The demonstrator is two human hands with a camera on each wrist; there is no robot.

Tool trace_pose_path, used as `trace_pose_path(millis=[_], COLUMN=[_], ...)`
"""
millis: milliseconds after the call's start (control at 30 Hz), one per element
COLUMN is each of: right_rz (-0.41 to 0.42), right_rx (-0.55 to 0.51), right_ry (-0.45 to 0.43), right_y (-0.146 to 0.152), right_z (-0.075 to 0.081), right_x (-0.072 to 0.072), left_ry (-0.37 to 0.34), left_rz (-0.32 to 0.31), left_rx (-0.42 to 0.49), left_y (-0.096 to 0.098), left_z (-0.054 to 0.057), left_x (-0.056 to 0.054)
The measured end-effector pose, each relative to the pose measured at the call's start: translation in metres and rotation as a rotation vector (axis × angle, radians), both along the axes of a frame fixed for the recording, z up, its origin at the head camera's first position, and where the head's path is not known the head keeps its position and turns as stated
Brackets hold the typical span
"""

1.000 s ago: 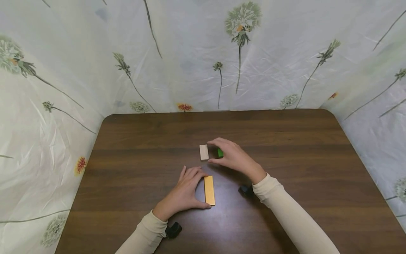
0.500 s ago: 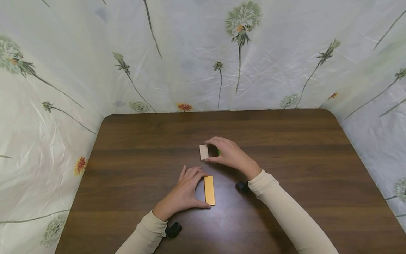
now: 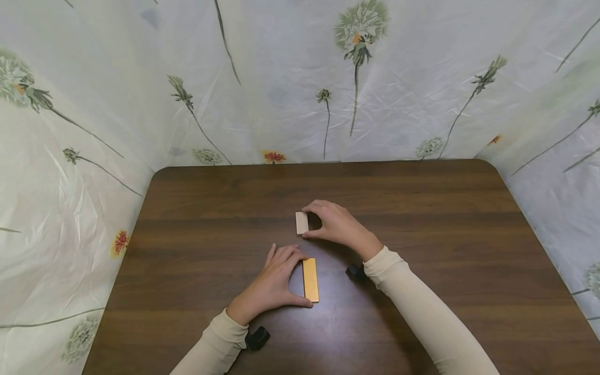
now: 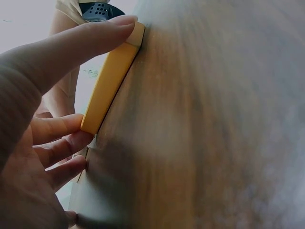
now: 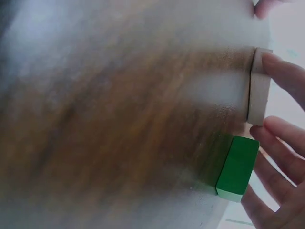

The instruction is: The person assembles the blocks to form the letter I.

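- Grip, left hand (image 3: 269, 289): narrowed to a pinch along the length of a yellow block (image 3: 311, 280), thumb at the end nearer the person, fingertips at the end toward the far edge of the desk (image 3: 211, 208).
- Grip, right hand (image 3: 339, 224): holds a pale block (image 3: 301, 223) by its two short ends, thumb on the near one, a finger on the far one.
- Yellow block: lies flat, its long sides running roughly toward the far edge; nearer the person than the pale block, the two apart.
- Pale block: rests on the desk a little left of the middle of the far edge, well in from both rounded far corners.
- Green block (image 5: 238, 164): hidden by the right hand from the head camera; from the right wrist it shows on the desk just beside the pale block, a gap between them. Cannot tell whether the nearby fingers touch it.
- Both arms: cream sleeves (image 3: 431, 312), with a black device (image 3: 258, 338) at each wrist.
- Surroundings: pale sheeting (image 3: 272, 78) printed with dandelions rises beyond the far edge and past the left and right edges.
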State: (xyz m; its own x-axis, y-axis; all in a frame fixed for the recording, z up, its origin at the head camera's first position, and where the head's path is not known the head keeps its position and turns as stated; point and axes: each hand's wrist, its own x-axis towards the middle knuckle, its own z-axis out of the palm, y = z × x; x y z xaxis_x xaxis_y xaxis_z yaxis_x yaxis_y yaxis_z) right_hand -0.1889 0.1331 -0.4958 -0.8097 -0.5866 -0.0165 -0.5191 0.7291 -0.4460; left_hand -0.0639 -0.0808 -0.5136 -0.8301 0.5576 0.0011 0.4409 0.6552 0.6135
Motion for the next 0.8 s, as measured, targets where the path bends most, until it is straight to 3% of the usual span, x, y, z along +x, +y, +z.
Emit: trace_pose_path(millis=[800], right_rz=[0.000], right_rx=[0.009], right_ry=[-0.005], right_y=[-0.0011], right_z=[0.0039], right_x=[-0.0004], left_ry=[-0.017], left_rz=[-0.002], left_rx=[0.020], left_y=[-0.0001], left_z=[0.0020], left_x=[0.0001])
